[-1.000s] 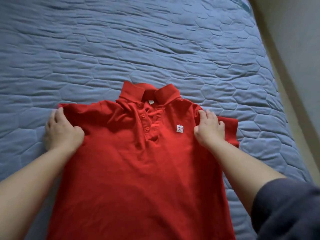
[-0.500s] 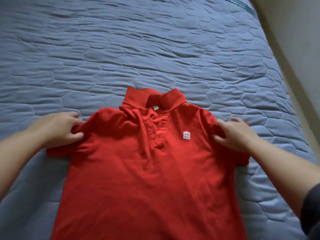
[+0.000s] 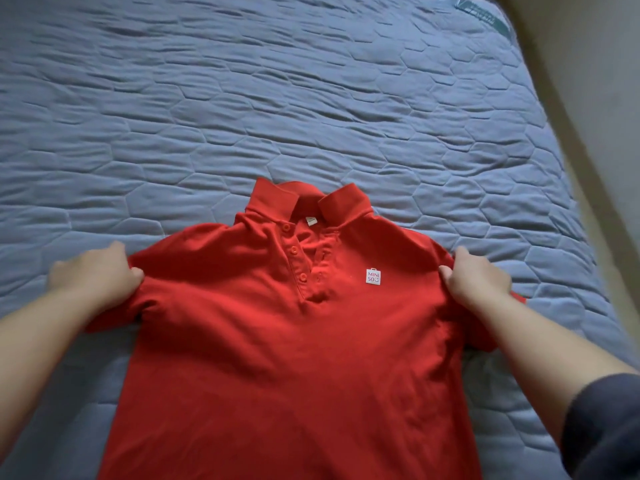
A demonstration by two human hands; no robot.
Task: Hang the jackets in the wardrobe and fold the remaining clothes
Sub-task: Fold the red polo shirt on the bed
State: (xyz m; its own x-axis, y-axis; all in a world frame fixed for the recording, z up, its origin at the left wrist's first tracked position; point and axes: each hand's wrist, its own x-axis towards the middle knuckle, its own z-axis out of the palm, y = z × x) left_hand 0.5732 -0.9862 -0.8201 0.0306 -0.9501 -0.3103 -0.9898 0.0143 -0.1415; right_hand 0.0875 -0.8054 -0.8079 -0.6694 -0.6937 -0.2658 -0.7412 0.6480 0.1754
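A red polo shirt (image 3: pixel 277 348) lies front side up on the blue quilted bed cover (image 3: pixel 311 98), collar pointing away from me, with three red buttons and a small white logo patch on the chest. My left hand (image 3: pixel 93 275) grips the fabric at the shirt's left shoulder, by the sleeve seam. My right hand (image 3: pixel 478 275) pinches the fabric at the right shoulder. Both short sleeves lie partly hidden under my wrists and forearms. The shirt's hem runs out of view at the bottom.
The bed's right edge (image 3: pixel 540 109) runs diagonally beside a pale wall (image 3: pixel 595 64). A greenish label (image 3: pixel 485 15) shows at the bed's far right corner. A dark sleeve (image 3: pixel 602 431) covers my right upper arm.
Both hands slid outward from on top of the shoulders to the shoulder edges, where they now grip. The shirt lies flatter and its sleeves are spread wider.
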